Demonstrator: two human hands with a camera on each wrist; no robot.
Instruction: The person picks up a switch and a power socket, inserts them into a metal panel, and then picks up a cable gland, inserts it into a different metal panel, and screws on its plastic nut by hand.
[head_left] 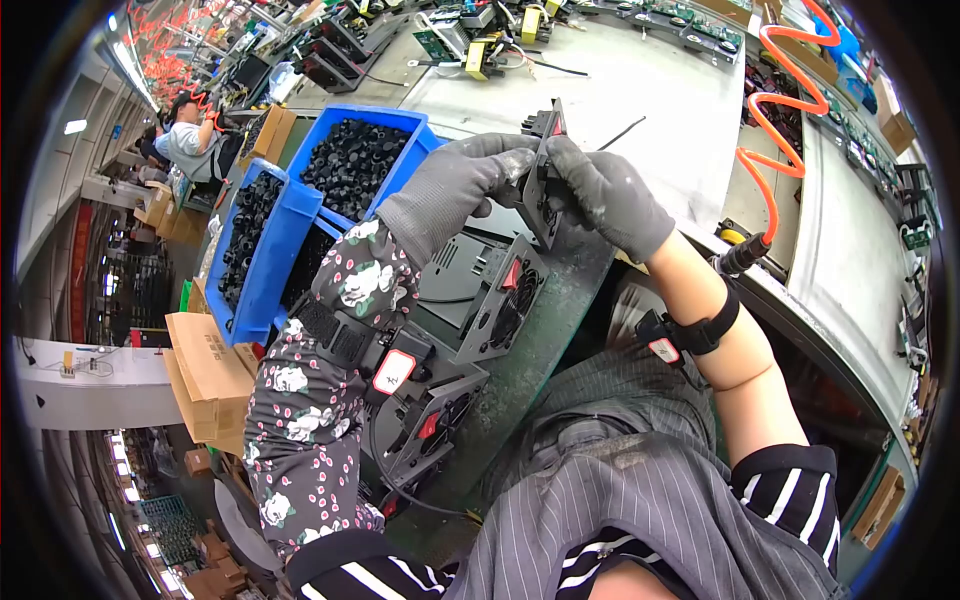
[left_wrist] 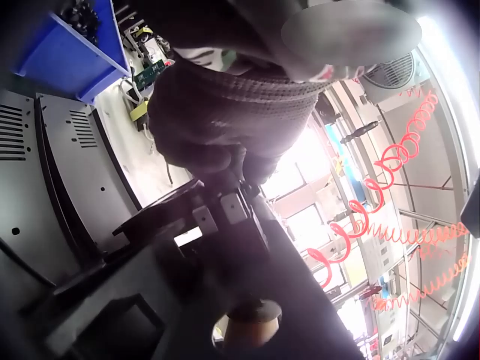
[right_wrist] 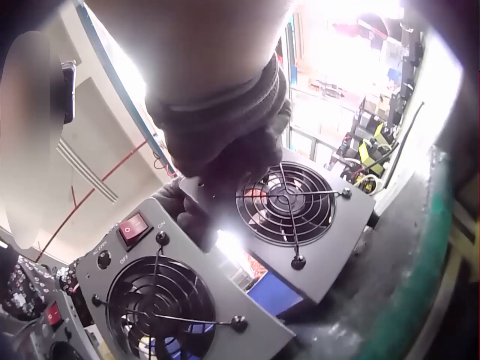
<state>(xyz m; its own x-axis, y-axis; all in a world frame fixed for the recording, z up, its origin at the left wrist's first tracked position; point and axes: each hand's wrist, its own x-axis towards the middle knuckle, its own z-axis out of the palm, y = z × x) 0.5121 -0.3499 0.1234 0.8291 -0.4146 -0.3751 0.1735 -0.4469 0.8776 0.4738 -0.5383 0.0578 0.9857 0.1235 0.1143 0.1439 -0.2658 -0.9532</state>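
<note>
Near the upper centre of the head view, a grey fan panel [head_left: 541,200] is held nearly edge-on between two gloved hands. It is pinched at its left side by the left hand [head_left: 465,180] and at its upper right edge by the right hand [head_left: 615,205]. How far the fingers reach behind it cannot be told.

In the right wrist view, a round wire fan guard [right_wrist: 285,199] is seen on the panel's face. A second fan panel [head_left: 497,312], with a red switch [head_left: 512,274], stands just below in the head view. Blue bins [head_left: 265,330] of black plastic parts [head_left: 360,165] are placed at the upper left.

The held panel is judged to be thin sheet metal: stiff, fairly light, perhaps weighted toward the fan, and somewhat slippery on its smooth face. Its edges may be sharp, so the gloves should help. The metal is unlikely to be easily damaged, but the fan blades and wire guard could be bent. It is best taken by opposite outer edges, with fingertips kept off the guard; whether it is joined to anything beneath cannot be told.
</note>
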